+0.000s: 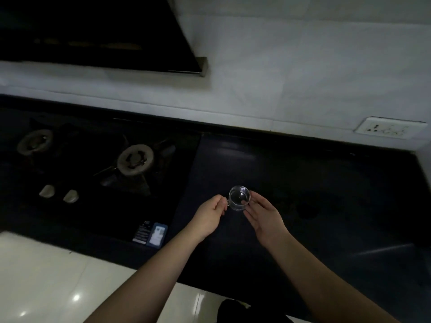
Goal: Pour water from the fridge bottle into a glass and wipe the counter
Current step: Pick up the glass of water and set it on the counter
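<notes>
Dark counter runs below a white tiled wall. Between the two hands stands a small clear glass with a handle, upright on the counter. The left hand pinches the handle; the right hand cups the glass's other side, fingers loosely straight and touching it. Left of the left hand sits a gas stove, two small cards near its front edge.

One small clear glass cup with handle; two round grey gas burners; two pale stove knobs; one white wall socket plate; two bare hands; possibly two stickers, dimly lit, at the hob's front corner.
</notes>
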`<state>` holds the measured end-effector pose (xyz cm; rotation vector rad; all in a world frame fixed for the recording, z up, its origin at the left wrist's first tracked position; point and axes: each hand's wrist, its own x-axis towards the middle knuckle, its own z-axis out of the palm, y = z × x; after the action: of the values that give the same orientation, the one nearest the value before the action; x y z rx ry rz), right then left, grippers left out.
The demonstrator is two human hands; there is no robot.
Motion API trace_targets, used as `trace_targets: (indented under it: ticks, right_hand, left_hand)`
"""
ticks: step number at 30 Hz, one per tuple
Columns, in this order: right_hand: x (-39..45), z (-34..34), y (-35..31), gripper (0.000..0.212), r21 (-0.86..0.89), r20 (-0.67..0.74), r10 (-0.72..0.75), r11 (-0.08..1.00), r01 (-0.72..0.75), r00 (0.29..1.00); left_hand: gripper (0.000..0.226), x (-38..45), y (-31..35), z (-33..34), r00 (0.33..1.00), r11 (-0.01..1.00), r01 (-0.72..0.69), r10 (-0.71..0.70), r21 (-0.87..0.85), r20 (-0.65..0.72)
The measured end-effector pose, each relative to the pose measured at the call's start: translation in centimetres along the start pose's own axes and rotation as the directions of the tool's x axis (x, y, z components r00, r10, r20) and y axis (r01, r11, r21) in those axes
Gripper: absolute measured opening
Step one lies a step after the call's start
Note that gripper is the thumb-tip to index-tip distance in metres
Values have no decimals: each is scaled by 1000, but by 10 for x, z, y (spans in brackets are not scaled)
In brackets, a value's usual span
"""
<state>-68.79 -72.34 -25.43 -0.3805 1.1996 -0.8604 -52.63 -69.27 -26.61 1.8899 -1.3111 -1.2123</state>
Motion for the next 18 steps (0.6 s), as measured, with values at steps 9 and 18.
trace_targets:
  ticks: [9,18]
  right_hand:
    - [-27,84,59,27,-132,206,57,991,-30,977]
    - [-78,163,141,27,-254,302,124,966,-45,945]
  left_hand:
    - [33,-60,-65,-76,983,993,27,-48,-118,-178]
    - [33,-147,-130,-154,947,983,51,-104,-177,-304]
